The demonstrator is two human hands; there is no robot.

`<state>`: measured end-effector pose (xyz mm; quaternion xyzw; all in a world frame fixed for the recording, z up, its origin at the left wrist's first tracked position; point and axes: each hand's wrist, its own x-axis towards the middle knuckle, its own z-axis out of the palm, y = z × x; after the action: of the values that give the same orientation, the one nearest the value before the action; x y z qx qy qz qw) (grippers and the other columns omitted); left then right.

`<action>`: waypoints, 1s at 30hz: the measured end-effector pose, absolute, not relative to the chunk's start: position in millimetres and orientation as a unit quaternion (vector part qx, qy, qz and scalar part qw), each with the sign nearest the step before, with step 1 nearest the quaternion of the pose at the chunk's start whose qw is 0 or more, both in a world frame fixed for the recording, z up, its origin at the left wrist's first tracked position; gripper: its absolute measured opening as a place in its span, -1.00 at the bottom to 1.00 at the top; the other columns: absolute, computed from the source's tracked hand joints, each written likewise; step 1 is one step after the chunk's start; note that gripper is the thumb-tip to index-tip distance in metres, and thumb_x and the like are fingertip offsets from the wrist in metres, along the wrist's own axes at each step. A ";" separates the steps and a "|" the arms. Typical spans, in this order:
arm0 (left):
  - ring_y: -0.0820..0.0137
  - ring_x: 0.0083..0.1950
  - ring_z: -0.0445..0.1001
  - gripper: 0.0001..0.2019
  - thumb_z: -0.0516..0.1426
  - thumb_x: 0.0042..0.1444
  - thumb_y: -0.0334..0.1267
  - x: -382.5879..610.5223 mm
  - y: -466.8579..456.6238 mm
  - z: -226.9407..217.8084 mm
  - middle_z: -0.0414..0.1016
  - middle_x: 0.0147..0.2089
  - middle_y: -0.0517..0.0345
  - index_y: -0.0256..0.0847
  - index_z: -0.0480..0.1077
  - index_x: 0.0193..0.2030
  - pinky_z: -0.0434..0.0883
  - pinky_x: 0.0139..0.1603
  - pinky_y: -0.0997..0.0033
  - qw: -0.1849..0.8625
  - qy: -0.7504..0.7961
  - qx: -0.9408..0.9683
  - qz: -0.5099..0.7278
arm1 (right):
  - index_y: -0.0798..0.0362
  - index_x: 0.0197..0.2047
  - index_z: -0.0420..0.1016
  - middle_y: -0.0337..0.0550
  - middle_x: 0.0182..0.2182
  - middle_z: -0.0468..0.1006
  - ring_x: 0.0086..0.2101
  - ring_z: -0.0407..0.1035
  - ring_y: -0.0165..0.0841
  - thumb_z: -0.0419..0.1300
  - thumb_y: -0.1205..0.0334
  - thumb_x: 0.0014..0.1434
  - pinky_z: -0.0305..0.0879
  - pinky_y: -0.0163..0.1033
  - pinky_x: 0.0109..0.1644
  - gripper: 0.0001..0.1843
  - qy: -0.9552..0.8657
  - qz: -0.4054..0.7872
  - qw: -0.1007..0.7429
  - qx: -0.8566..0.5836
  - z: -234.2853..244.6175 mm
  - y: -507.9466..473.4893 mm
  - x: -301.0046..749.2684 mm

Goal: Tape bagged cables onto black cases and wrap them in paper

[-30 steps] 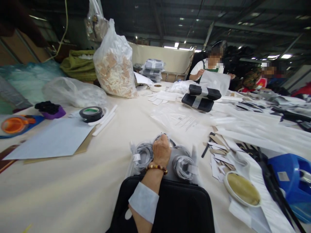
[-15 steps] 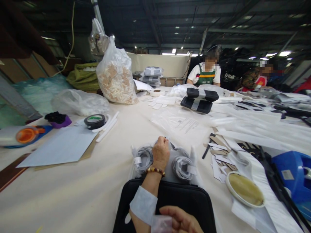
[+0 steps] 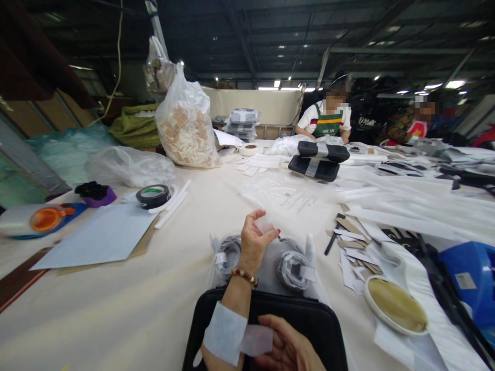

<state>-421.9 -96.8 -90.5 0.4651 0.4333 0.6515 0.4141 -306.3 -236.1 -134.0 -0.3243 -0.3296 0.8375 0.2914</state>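
My left hand (image 3: 253, 242), with a bead bracelet on the wrist, is lifted above the table, its thumb and fingers pinching a small clear piece (image 3: 265, 225). Under it lie two coiled grey cables in clear bags (image 3: 227, 252) (image 3: 294, 265). My right hand (image 3: 288, 350) sits at the bottom edge over a black case (image 3: 309, 319). It holds a small translucent white patch (image 3: 257, 340) beside my left sleeve cover (image 3: 224, 332).
A shallow dish of yellowish paste (image 3: 396, 304) and scattered paper strips (image 3: 351, 247) lie to the right, with a blue object (image 3: 467, 273) beyond them. On the left are a white sheet (image 3: 100, 237), black tape roll (image 3: 152, 196) and a large filled plastic bag (image 3: 185, 123). Two people work across the table.
My left hand has lifted off the bagged cables and turned palm-up with a clear piece pinched. My right hand has come into view at the bottom with a white patch.
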 end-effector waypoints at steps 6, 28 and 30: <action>0.38 -0.22 0.43 -0.51 0.21 -0.10 -0.27 -420.3 -99.6 -93.4 0.41 -0.12 0.04 -0.24 0.21 0.00 0.39 -0.15 0.34 0.354 0.471 0.498 0.636 | 0.04 -0.15 0.34 -0.29 -0.40 0.49 -0.43 0.39 -0.51 0.33 0.03 -0.03 0.25 -0.38 -0.31 -0.57 -0.379 0.803 0.341 -0.309 -155.6 -237.6 -313.9; 0.33 -0.24 0.41 -0.72 -0.08 0.05 -0.62 -439.1 -152.5 -106.2 0.46 -0.34 0.10 -0.24 0.36 -0.39 0.42 -0.19 0.33 -0.043 0.482 0.811 0.329 | 0.07 -0.18 0.36 -0.29 -0.44 0.50 -0.45 0.37 -0.51 0.36 0.07 -0.04 0.22 -0.39 -0.34 -0.58 -0.395 0.795 0.364 -0.283 -148.8 -235.8 -317.0; 0.30 -0.34 0.37 -0.72 -0.10 0.07 -0.61 -444.3 -155.1 -104.5 0.41 -0.42 0.09 -0.24 0.34 -0.43 0.39 -0.30 0.30 -0.093 0.497 0.794 0.336 | 0.07 -0.17 0.35 -0.31 -0.44 0.49 -0.46 0.37 -0.52 0.35 0.07 -0.04 0.22 -0.39 -0.35 -0.58 -0.396 0.793 0.365 -0.286 -149.8 -236.3 -317.1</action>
<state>-444.3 -155.1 -104.5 0.7942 0.4974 0.3364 -0.0930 -317.1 -236.3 -149.8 -0.2857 -0.3956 0.7929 0.3648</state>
